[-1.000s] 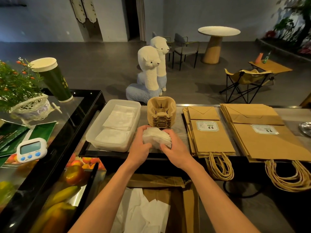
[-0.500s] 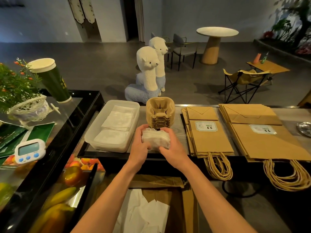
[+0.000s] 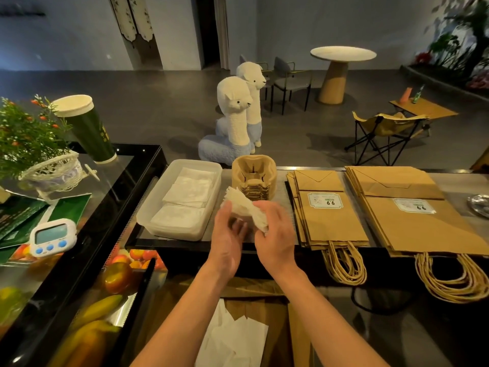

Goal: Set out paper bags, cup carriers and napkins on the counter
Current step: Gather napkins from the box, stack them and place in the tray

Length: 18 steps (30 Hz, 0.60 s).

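Observation:
A wad of white napkins (image 3: pixel 244 206) is tilted between my hands above the counter's front edge. My right hand (image 3: pixel 275 234) grips its lower end. My left hand (image 3: pixel 227 234) cups it from the left, fingers loosely bent round it. Behind stands a stack of brown pulp cup carriers (image 3: pixel 254 177). Left of it a clear plastic tray (image 3: pixel 148 215) holds flat white napkins (image 3: pixel 190 194). To the right lie two piles of brown paper bags, a smaller one (image 3: pixel 326 218) and a larger one (image 3: pixel 412 221), handles hanging over the counter edge.
A glass display case (image 3: pixel 127 165) with fruit stands at left, carrying a white timer (image 3: pixel 51 237), a green cup (image 3: pixel 90 128) and a potted plant (image 3: pixel 29 139). Below me an open carton (image 3: pixel 299 335) holds more white napkins. A metal dish (image 3: pixel 480 205) sits at far right.
The napkin wad, held level between both hands before, is now turned on a slant, its upper end toward the tray. Both hands shifted slightly with it.

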Each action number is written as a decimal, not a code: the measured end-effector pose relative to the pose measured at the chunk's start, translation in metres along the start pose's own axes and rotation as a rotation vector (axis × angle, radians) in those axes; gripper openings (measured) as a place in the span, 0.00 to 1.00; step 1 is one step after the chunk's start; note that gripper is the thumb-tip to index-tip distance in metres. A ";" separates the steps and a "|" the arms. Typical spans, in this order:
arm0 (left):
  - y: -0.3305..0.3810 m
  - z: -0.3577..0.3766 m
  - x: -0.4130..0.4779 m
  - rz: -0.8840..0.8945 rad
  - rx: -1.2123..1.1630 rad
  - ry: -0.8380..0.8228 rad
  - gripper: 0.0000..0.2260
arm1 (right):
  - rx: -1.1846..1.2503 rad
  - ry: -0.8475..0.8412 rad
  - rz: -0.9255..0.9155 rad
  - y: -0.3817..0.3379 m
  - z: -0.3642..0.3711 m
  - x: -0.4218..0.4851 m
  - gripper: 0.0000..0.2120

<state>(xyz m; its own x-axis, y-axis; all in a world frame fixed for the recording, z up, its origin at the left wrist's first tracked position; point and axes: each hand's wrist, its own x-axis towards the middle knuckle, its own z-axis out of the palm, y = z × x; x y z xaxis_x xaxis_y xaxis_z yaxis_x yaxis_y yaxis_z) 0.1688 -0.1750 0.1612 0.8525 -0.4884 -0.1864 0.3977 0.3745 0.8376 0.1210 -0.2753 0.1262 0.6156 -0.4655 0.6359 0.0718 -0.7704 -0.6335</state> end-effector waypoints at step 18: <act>0.013 -0.015 -0.015 -0.312 -0.262 -0.019 0.15 | 0.152 -0.291 0.305 -0.021 -0.019 0.001 0.12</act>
<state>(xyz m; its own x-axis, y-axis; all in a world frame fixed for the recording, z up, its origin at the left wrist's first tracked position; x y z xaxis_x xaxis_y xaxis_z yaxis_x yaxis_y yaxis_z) 0.1656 -0.1511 0.1670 0.6718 -0.6240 -0.3992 0.7113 0.3928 0.5829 0.1055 -0.2678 0.1480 0.8198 -0.5033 0.2730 -0.0466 -0.5339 -0.8442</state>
